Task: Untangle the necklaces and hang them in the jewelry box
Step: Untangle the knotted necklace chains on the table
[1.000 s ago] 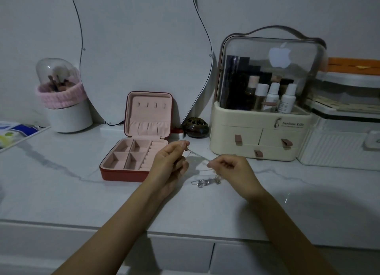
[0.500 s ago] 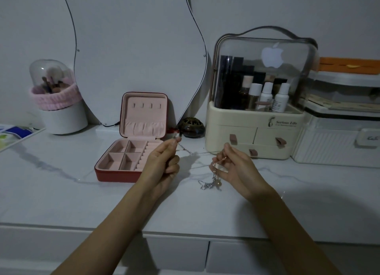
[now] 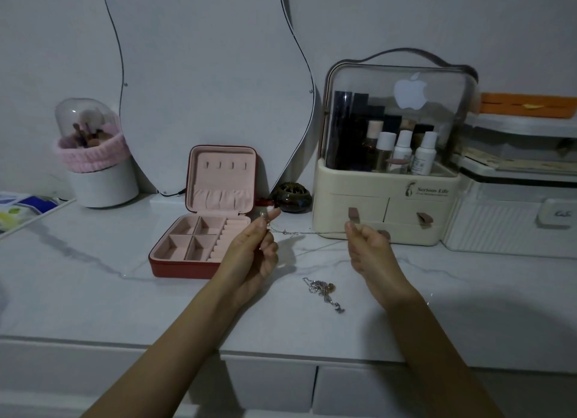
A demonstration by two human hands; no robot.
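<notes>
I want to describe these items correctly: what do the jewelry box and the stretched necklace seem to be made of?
Jewelry box: likely faux leather outside, dark red and smooth; the lining looks like pink velvet or suede, matte and soft.
Necklace, pinched taut between left hand and right hand: a thin metal chain, apparently silver-toned; it glints.

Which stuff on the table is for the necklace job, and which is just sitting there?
For the job:
thin chain stretched between left hand and right hand
tangled necklaces
open jewelry box

Just lying about:
cosmetics organizer
brush holder
mirror
small dark pot
</notes>
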